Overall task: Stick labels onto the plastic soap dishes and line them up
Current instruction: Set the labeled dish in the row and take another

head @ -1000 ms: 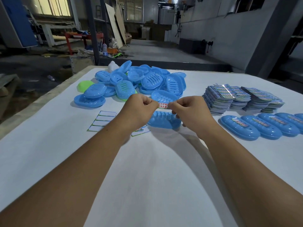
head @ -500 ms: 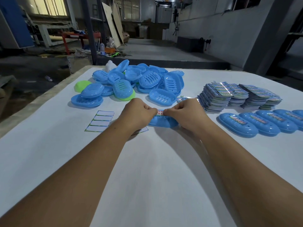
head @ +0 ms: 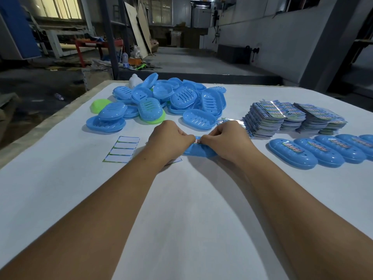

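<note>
A blue soap dish (head: 198,151) lies upside down on the white table (head: 181,219) between my hands. My left hand (head: 170,139) and my right hand (head: 224,138) both pinch a small label (head: 197,140) and hold it down on the top of that dish. The fingertips cover most of the label. A pile of unlabelled blue dishes (head: 171,100) lies behind my hands. To the right, a row of labelled blue dishes (head: 314,151) lies side by side.
Stacks of label sheets (head: 292,118) stand at the back right. An empty label backing sheet (head: 122,149) lies left of my left hand. Two green dishes (head: 99,105) sit in the pile. The table's left edge (head: 40,130) runs diagonally.
Both hands have come down from above the dish, bringing the label onto its top. The gap between the hands has narrowed.
</note>
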A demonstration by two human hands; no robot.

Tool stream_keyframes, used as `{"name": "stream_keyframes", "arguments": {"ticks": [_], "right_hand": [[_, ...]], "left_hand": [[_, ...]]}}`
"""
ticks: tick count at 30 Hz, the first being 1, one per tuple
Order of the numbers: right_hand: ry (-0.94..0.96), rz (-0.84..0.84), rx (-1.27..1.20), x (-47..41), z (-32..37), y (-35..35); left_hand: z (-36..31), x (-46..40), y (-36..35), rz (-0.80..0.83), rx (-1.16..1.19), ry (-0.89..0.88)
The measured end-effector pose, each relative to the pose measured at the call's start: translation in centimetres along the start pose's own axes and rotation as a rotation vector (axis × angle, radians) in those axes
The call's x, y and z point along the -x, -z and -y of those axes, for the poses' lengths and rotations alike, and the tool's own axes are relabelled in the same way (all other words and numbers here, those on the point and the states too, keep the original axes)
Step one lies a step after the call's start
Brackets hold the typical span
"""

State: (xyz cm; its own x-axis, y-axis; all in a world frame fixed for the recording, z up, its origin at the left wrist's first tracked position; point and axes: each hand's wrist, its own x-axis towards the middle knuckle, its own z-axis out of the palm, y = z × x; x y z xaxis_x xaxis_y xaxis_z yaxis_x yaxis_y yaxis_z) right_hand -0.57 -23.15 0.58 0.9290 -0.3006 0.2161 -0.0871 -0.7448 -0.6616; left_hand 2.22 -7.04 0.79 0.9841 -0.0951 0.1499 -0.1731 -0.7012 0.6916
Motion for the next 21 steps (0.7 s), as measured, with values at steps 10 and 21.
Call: {"name": "stream_keyframes", "arguments": {"ticks": [10, 21], "right_hand": [[0.119, -0.137, 0.295, 0.7, 1.4, -0.3], [0.305, 0.102, 0.101, 1.9, 0.7, -0.7]], "left_hand": [[-0.5, 0.2, -0.8, -0.176, -0.248, -0.110], [0.4, 0.1, -0.6, -0.139, -0.061, -0.051]]}}
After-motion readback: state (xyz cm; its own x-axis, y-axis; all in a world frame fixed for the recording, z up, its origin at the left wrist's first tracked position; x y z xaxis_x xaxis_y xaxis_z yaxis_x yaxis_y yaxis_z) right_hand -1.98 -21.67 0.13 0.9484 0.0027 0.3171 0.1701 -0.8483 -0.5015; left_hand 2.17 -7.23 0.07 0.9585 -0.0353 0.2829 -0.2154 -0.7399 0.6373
